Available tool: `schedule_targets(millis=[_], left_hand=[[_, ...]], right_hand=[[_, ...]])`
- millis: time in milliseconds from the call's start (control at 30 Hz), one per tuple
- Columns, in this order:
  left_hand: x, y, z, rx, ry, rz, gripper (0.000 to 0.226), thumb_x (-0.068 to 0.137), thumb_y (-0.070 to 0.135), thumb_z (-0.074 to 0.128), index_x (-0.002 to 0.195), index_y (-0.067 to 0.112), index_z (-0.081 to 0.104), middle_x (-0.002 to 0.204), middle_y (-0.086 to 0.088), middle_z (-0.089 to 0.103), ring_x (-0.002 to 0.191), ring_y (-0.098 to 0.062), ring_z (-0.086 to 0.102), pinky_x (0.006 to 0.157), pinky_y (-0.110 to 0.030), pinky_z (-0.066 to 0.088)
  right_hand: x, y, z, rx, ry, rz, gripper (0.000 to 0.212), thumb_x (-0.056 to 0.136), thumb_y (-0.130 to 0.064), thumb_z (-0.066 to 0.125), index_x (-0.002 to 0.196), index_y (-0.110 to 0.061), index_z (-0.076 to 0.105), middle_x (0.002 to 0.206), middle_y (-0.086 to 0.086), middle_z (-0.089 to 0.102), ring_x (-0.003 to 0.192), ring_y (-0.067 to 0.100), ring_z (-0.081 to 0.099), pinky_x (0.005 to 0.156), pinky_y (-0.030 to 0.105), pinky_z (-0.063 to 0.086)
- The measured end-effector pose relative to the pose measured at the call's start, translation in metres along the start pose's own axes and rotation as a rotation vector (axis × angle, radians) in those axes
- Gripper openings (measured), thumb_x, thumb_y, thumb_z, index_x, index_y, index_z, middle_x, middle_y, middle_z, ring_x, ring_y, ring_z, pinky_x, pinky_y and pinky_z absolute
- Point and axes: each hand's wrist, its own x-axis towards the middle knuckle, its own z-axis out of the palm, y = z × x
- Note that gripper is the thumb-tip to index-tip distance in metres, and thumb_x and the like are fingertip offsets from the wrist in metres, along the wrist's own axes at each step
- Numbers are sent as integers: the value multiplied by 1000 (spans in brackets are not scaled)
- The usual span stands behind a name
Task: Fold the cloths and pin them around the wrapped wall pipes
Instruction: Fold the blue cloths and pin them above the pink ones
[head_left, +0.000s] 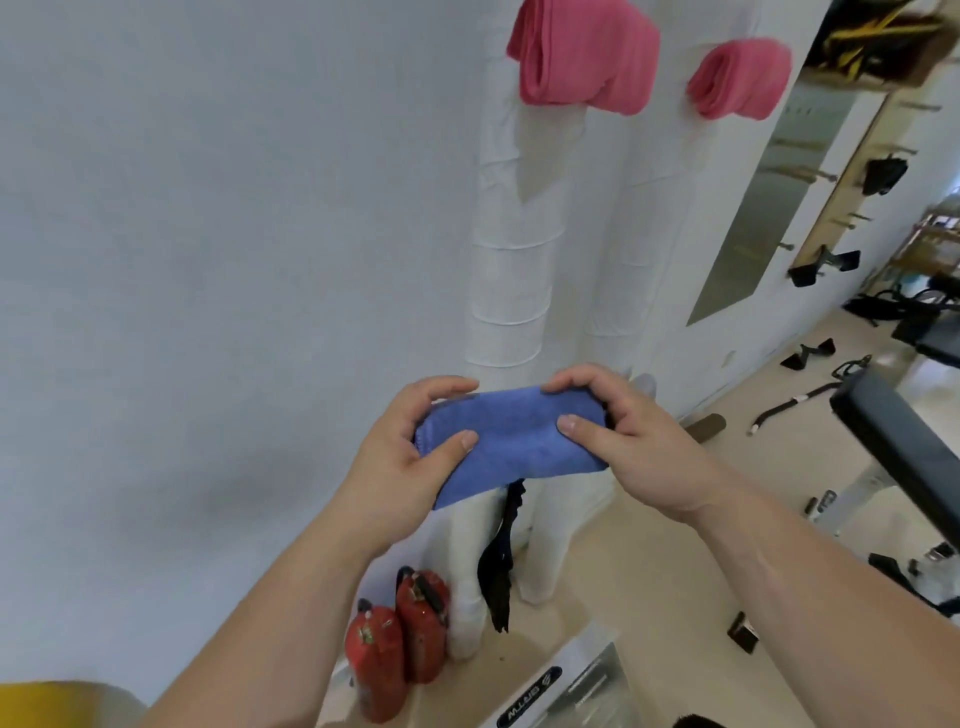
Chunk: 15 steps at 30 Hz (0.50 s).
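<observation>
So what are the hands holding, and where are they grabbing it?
Both hands hold a folded blue cloth. The left hand grips its left end and the right hand grips its right end.

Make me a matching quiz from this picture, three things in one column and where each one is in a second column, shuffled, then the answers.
Things
1. folded blue cloth
2. rolled pink cloth
3. two red fire extinguishers

Places
A. standing on the beige floor
B. gripped by the left hand and right hand
C. high up around a white wrapped pipe

Pairs: 1-B, 2-C, 3-A
</observation>
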Motion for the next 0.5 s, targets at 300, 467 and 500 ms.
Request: schedule_targets(millis=[300, 467, 500], left_hand=[[71, 26, 65, 36, 182, 31, 14, 76, 23, 76, 86, 33, 74, 122, 12, 61, 118, -5, 60, 95, -21, 47], [120, 47, 140, 87, 224, 77, 36, 60, 17, 87, 92, 29, 73, 122, 11, 62, 116, -10, 63, 91, -28, 54], [130, 51, 155, 116, 243, 89, 36, 61, 14, 85, 93, 29, 73, 123, 11, 62, 116, -9, 63, 92, -28, 53]], right_hand=[[62, 32, -74, 165, 21, -129, 18, 87, -14, 69, 89, -32, 73, 100, -17, 69, 99, 5, 65, 84, 21, 49], [89, 72, -166, 256, -37, -193, 26, 67, -19, 84, 87, -26, 70, 103, -5, 69, 96, 15, 67, 78, 29, 57], [94, 79, -184, 272, -61, -190, 26, 69, -12, 83, 87, -25, 69, 102, -5, 70, 96, 15, 67, 78, 29, 57]])
